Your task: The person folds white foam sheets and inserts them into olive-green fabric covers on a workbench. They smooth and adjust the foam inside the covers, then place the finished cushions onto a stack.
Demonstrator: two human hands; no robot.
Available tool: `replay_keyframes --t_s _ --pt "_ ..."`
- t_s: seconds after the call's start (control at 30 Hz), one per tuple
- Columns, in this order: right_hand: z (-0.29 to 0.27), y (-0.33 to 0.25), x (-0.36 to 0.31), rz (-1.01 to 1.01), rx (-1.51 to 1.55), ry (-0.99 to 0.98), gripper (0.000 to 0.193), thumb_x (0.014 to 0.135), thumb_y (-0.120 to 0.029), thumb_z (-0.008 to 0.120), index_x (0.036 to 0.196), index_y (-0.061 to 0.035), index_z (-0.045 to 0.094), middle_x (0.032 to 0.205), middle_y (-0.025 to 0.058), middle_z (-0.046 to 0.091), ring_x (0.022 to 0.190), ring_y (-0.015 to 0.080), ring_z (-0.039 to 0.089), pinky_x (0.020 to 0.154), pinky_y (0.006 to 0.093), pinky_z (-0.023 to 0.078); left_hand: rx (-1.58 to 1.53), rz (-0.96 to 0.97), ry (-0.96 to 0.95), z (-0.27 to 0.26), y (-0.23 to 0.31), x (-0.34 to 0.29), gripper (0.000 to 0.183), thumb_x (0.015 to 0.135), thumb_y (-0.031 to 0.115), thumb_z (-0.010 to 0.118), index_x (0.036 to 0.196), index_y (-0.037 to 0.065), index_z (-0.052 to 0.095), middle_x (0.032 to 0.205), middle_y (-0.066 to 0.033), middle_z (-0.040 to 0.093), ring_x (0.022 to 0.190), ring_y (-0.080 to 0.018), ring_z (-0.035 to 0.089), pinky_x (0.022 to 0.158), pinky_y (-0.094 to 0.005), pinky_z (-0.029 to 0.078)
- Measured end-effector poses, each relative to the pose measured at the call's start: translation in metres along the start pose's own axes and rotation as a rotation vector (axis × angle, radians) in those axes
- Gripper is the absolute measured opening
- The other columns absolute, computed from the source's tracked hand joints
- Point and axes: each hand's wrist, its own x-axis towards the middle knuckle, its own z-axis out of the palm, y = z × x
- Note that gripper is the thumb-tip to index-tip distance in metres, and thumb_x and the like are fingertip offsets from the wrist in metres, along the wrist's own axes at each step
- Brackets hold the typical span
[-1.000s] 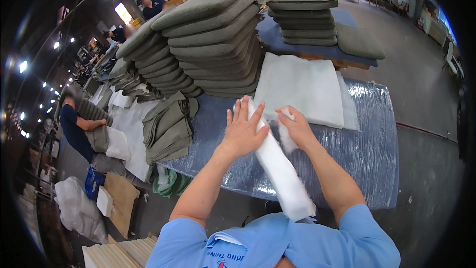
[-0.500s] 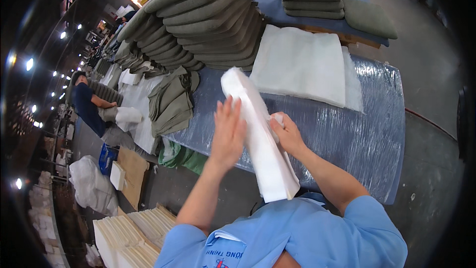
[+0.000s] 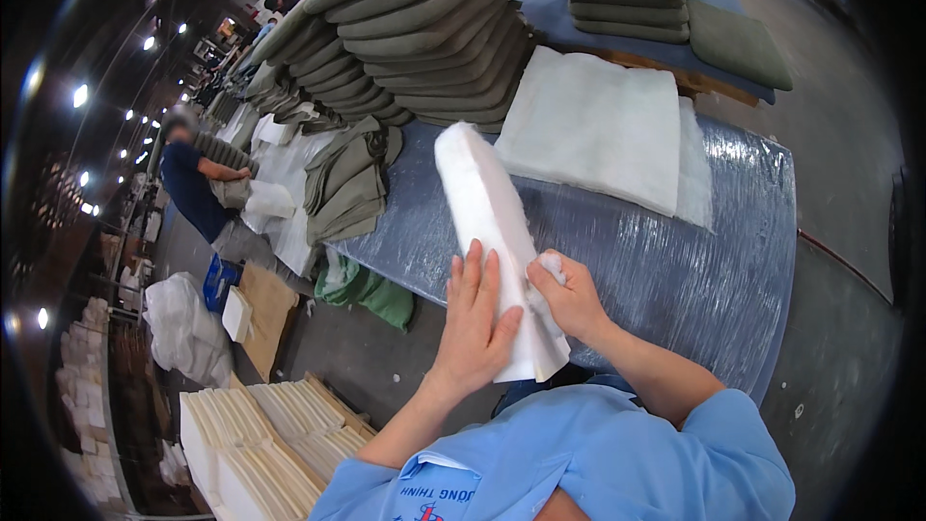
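A long foam cushion pad wrapped in white batting [image 3: 479,193] stands tilted on edge, its lower end close to my body and its far end over the table. My left hand [image 3: 475,333] lies flat on its left side near the lower end, fingers stretched and thumb apart. On the other side, my right hand [image 3: 577,304] is closed on a bunch of white batting [image 3: 552,264] beside the pad's right edge. Further back, flat white batting sheets [image 3: 598,125] rest on the plastic-wrapped blue table [image 3: 666,275].
Tall stacks of grey-green cushions [image 3: 434,34] stand at the back, with folded grey-green covers [image 3: 345,183] to their left. Cream foam pads [image 3: 260,444] are stacked at the lower left. A green bag [image 3: 376,294] lies under the table edge. A co-worker [image 3: 198,178] stands at the left.
My left hand has slid down along the pad toward its lower end. The right hand has moved slightly nearer to me, still gripping batting. The view has shifted a little.
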Motion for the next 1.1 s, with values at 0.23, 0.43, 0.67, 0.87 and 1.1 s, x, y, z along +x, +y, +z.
replay_keyframes --t_s 0.23,0.43,0.67,0.87,1.1 --pt "-0.005 -0.025 -0.011 -0.145 -0.288 -0.055 0.035 0.102 -0.039 0.069 0.097 -0.0051 0.068 0.084 0.0116 0.068 0.079 0.0219 0.067 0.069 0.0363 0.051 0.157 0.034 -0.084 0.004 0.022 -0.011 0.100 0.097 0.056 0.065 0.166 -0.003 0.022 0.173 -0.0315 0.011 0.155 -0.0631 0.009 0.121 -0.0731 0.016" --pt "0.007 -0.016 -0.006 -0.370 -0.352 -0.071 0.034 0.101 -0.039 0.070 0.096 -0.0048 0.068 0.084 0.0156 0.063 0.076 0.0363 0.066 0.067 0.0421 0.050 0.239 0.042 -0.085 0.007 0.025 -0.019 0.113 0.092 0.069 0.067 0.162 -0.010 0.026 0.171 -0.0338 0.014 0.156 -0.0614 0.008 0.124 -0.0698 0.012" --pt "0.000 0.054 0.005 -0.116 -0.362 0.035 0.027 0.105 -0.027 0.066 0.095 -0.0028 0.069 0.081 0.0137 0.068 0.072 0.0291 0.067 0.069 0.0384 0.051 0.272 -0.018 -0.057 0.004 0.019 -0.028 0.112 0.090 0.065 0.072 0.167 0.000 0.022 0.173 -0.0319 0.012 0.156 -0.0621 0.007 0.120 -0.0749 0.013" --pt "-0.013 0.045 0.066 -0.132 -0.002 0.293 0.021 0.108 -0.023 0.063 0.105 -0.0042 0.070 0.093 -0.0011 0.070 0.085 0.0092 0.060 0.077 0.0283 0.051 0.215 0.004 -0.048 0.007 0.020 -0.024 0.102 0.088 0.063 0.074 0.167 0.014 0.033 0.173 -0.0315 0.009 0.155 -0.0648 0.006 0.120 -0.0757 0.013" --pt "0.007 0.055 0.054 -0.042 -0.175 0.265 0.022 0.102 -0.019 0.069 0.118 -0.0044 0.070 0.101 0.0038 0.073 0.093 0.0122 0.065 0.085 0.0299 0.054 0.103 0.157 -0.030 0.009 0.023 -0.016 0.089 0.090 0.064 0.073 0.162 0.018 0.045 0.173 -0.0342 0.006 0.151 -0.0714 0.003 0.121 -0.0741 0.013"
